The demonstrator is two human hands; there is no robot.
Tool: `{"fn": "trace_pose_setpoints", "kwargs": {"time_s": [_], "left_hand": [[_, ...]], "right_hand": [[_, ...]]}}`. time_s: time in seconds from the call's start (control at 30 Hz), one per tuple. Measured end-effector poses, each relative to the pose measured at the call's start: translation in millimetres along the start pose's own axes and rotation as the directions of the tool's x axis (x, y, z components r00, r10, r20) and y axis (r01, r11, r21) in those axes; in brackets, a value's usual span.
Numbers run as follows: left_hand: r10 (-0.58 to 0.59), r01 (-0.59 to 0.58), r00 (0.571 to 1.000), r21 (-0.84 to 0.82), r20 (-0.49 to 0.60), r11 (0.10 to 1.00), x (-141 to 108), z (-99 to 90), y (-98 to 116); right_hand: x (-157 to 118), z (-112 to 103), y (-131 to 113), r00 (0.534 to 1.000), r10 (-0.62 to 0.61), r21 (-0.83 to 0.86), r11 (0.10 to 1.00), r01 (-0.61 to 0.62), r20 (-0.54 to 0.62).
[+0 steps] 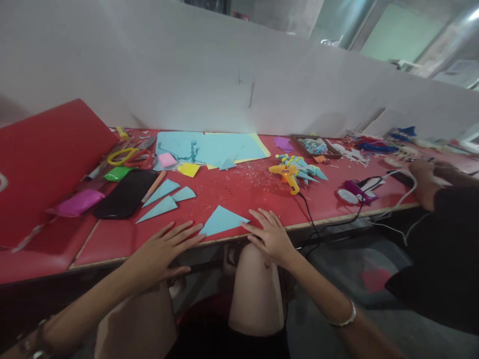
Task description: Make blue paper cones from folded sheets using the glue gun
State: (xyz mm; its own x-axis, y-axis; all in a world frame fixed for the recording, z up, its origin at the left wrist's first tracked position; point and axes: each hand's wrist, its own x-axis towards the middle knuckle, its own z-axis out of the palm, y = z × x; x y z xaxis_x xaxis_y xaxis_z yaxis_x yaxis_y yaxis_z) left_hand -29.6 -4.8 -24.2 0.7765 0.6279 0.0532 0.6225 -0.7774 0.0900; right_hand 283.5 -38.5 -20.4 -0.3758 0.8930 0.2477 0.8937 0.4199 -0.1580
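A light blue piece of paper (223,221) lies flat at the red table's front edge, between my two hands. My left hand (170,248) rests at the edge with fingers spread, its fingertips at the paper's left corner. On the other side, my right hand (270,234) has its fingers apart, and the fingertips touch the paper's right corner. Neither hand grips anything. Several folded blue paper cones (160,212) lie beyond my left hand. A yellow hot glue gun (287,177) rests beyond my right hand, by a cluster of blue paper cones with yellow trim (309,172).
Blue paper sheets (224,144) lie at the back. Left are a black phone (125,194), yellow-handled scissors (122,156) and a pink packet (80,203). A purple item (361,192) with cables lies right. A co-worker's hand (426,182) is at far right.
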Motion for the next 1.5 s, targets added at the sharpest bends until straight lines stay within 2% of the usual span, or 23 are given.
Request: {"fn": "trace_pose_setpoints", "kwargs": {"time_s": [0.13, 0.33, 0.5, 0.6, 0.67, 0.77, 0.9, 1.03, 1.13, 1.2, 1.3, 1.33, 1.43, 1.5], "left_hand": [[-0.001, 0.001, 1.0, 0.021, 0.011, 1.0, 0.3, -2.3, 0.9], [0.039, -0.038, 0.999, 0.083, -0.019, 0.996, -1.2, 0.8, -0.1], [0.022, -0.023, 1.0, 0.107, 0.004, 0.994, -0.5, -2.3, 2.7], [0.026, -0.026, 1.0, 0.083, 0.004, 0.996, 4.0, -8.9, 7.3], [-0.011, 0.012, 0.999, 0.061, -0.031, 0.998, 9.9, -12.4, 12.3], [-0.129, 0.134, 0.983, 0.025, -0.131, 0.991, 22.1, -13.4, 20.4], [-0.242, 0.247, 0.94, -0.008, -0.24, 0.969, 38.2, -8.5, 24.5], [-0.249, 0.244, 0.921, -0.056, -0.299, 0.968, 51.3, -9.2, 22.8], [-0.225, 0.23, 0.873, -0.041, -0.433, 0.972, 64.0, -18.5, 21.4], [-0.241, 0.251, 0.824, -0.051, -0.512, 0.967, 75.2, -28.1, 17.8], [-0.326, 0.285, 0.762, -0.162, -0.559, 0.945, 93.5, -43.6, 3.1], [-0.349, 0.275, 0.755, -0.215, -0.556, 0.937, 99.2, -48.3, -4.4], [-0.356, 0.176, 0.774, -0.361, -0.524, 0.916, 112.5, -59.6, -31.3], [-0.387, 0.136, 0.771, -0.464, -0.506, 0.875, 118.3, -64.5, -48.1]], "right_hand": [[-5.2, -4.5, 6.0, 0.998, 0.058, -0.004, 0.998, -0.058, -0.015], [-5.1, -7.4, 9.8, 0.997, 0.076, 0.05, 0.996, -0.074, -0.03], [10.8, -8.5, 3.6, 0.992, 0.126, 0.21, 0.97, -0.12, -0.013], [25.8, -10.3, -6.3, 0.994, 0.102, 0.275, 0.955, -0.107, 0.035], [36.3, -10.5, -13.6, 0.993, 0.082, 0.28, 0.955, -0.102, 0.081], [49.8, -8.1, -21.8, 0.99, 0.042, 0.272, 0.959, -0.077, 0.132], [61.3, -3.1, -25.7, 0.995, 0.049, 0.321, 0.944, -0.076, 0.091], [71.7, -5.5, -24.2, 0.991, 0.11, 0.377, 0.917, -0.131, 0.075], [83.8, -12.4, -23.1, 0.988, 0.158, 0.393, 0.908, -0.144, -0.003], [93.8, -17.7, -23.2, 0.986, 0.154, 0.371, 0.921, -0.123, -0.057], [109.4, -25.1, -23.0, 0.99, 0.084, 0.338, 0.94, -0.042, -0.111], [114.5, -27.3, -22.1, 0.991, 0.06, 0.334, 0.942, -0.016, -0.121], [128.6, -32.9, -14.4, 0.985, -0.026, 0.323, 0.943, 0.08, -0.17], [137.8, -35.6, -5.4, 0.971, -0.088, 0.314, 0.936, 0.157, -0.222]]}}
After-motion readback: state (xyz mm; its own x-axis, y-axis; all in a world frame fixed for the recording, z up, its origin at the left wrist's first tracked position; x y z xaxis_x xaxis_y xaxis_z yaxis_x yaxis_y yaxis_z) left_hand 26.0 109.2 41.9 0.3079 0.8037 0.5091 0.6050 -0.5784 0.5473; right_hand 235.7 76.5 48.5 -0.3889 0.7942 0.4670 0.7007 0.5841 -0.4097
